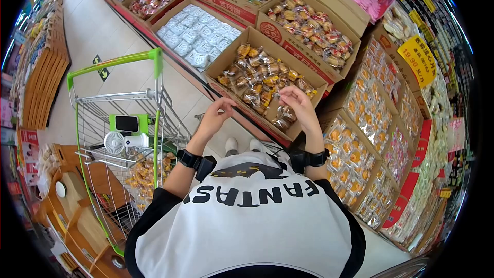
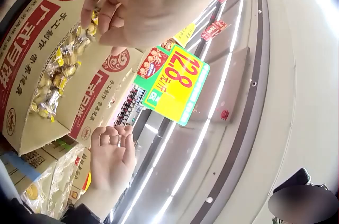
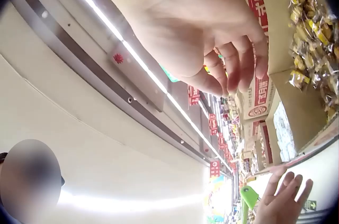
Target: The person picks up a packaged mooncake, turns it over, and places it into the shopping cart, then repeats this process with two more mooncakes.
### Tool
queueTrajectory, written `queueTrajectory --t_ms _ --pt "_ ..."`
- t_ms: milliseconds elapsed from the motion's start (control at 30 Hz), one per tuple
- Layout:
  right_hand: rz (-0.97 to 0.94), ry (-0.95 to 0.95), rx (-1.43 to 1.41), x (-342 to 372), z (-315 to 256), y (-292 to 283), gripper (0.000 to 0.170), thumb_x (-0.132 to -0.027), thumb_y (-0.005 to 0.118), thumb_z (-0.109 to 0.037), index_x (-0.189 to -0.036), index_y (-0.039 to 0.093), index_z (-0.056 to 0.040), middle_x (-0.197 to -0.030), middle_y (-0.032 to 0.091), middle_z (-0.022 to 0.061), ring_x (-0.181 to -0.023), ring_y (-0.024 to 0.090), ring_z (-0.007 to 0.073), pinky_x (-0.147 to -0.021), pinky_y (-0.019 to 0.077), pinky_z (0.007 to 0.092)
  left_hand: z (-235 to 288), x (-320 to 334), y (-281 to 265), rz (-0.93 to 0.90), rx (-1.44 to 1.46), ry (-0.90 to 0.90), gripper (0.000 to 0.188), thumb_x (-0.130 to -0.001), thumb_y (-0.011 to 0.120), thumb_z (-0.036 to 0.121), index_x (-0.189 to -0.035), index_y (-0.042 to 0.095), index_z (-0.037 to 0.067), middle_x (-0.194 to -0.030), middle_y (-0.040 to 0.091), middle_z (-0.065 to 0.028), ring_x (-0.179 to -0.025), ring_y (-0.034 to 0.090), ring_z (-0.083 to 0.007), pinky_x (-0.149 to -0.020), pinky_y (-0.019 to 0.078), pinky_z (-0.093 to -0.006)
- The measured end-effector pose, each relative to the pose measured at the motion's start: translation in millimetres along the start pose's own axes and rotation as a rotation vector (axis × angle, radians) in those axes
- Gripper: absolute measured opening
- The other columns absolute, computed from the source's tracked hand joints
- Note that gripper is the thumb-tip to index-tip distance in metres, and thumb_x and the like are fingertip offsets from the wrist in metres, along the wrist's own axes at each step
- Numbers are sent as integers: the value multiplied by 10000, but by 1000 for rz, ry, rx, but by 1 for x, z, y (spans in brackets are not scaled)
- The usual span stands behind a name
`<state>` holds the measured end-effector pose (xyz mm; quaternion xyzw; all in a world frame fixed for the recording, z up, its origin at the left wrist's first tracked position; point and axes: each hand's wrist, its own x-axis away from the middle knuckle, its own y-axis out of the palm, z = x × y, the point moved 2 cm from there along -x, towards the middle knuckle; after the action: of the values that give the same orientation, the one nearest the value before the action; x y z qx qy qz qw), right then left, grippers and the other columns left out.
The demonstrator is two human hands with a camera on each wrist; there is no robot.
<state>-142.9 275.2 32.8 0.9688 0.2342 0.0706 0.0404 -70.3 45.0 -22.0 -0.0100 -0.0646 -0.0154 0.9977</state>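
Observation:
My right hand (image 1: 299, 107) hovers over the near corner of a cardboard box (image 1: 216, 80) of small wrapped mooncakes (image 1: 252, 72). Its fingers bend loosely with nothing between them; the right wrist view shows the same hand (image 3: 196, 39) beside the carton's printed side. Left of the box's front edge, my left hand (image 1: 215, 118) is raised above the floor, fingers lightly curled and holding nothing. In the left wrist view this hand (image 2: 132, 10) overlaps the wrapped mooncakes (image 2: 61, 70) behind it.
A green-handled shopping cart (image 1: 116, 64) stands at my left, carrying a phone (image 1: 127, 123), a small fan (image 1: 114, 143) and bagged goods (image 1: 146, 175). White packets (image 1: 195, 36) fill the adjacent box. Trays of wrapped pastries (image 1: 345, 159) line the right, below a yellow price sign (image 1: 418, 61).

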Motion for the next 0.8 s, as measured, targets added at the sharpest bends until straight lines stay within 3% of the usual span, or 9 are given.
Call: queueTrajectory --t_ms 300,367,567,633,700,800 --pt "155 1 -2 18 -4 -35 118 -826 478 -91 -910 525 -22 -860 550 24 -772 516 90 -727 415 216 13 -35 36 -138 -75 108 215 -713 508 -66 -885 538 59 -732 462 36 -737 449 -50 -659 373 -194" --pt "204 -16 -6 21 -3 -35 112 -822 477 -101 -892 526 -28 -767 532 9 -732 507 84 -672 393 206 15 -44 49 -206 44 71 211 -712 517 -65 -884 537 56 -745 477 33 -736 454 -46 -652 373 -190" --pt "223 56 -10 26 9 -48 124 -829 490 -97 -920 524 -20 -858 555 31 -791 535 102 -735 430 218 -21 -82 88 -377 -50 59 197 -686 563 -15 -869 544 54 -717 495 17 -683 464 -52 -624 373 -182" --pt "252 48 12 29 10 -54 125 -829 490 -98 -919 525 -18 -849 556 32 -783 536 103 -730 431 219 -35 -93 101 -505 -138 -48 186 -691 572 19 -872 544 51 -694 500 10 -666 465 -56 -605 379 -191" --pt "286 44 34 33 10 -59 127 -829 490 -99 -918 527 -16 -839 556 33 -774 538 103 -724 432 219 -53 -105 115 -545 -203 12 172 -706 569 51 -876 542 48 -677 503 7 -647 464 -63 -563 382 -201" --pt "330 29 54 40 9 -68 131 -827 487 -99 -916 528 -12 -816 558 37 -763 536 103 -714 430 224 -72 -118 134 -662 -294 -137 179 -742 546 104 -907 525 40 -744 511 -13 -639 468 -81 -513 388 -214"
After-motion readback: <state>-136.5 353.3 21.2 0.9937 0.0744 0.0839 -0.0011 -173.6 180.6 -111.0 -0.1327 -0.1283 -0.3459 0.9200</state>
